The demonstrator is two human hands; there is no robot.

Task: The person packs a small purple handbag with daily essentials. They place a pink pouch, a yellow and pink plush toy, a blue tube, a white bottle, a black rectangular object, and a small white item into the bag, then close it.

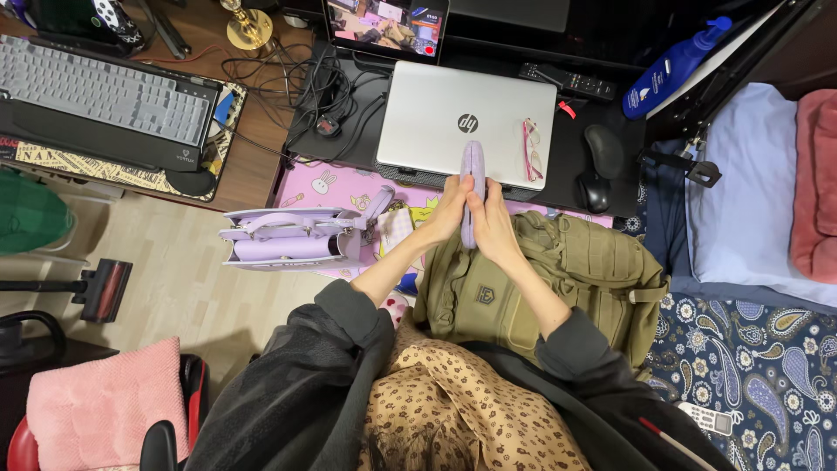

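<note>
Draped over my lap, nearest of all, is a brown patterned cloth (pixel 471 410), and above it both my hands grip a slim lilac pouch (pixel 472 166) stood on edge. My left hand (pixel 449 214) presses its left face and my right hand (pixel 495 228) the right, fingers clenched flat around the lower half — the upper half sticks up free over the near edge of the silver laptop (pixel 466 118). Under my wrists sits an olive backpack (pixel 540 279).

The squeeze is narrow, I think; if a palm eases, the pouch could tip onto the laptop or knock the pink glasses (pixel 532 148) at its right edge.

Outward: a lilac handbag (pixel 292 237) lies left on a pink mat (pixel 336 185), a black mouse (pixel 595 187) sits right, a keyboard (pixel 100 92) at the desk's far left — with a bed's paisley cover (pixel 750 349) beside me.
</note>
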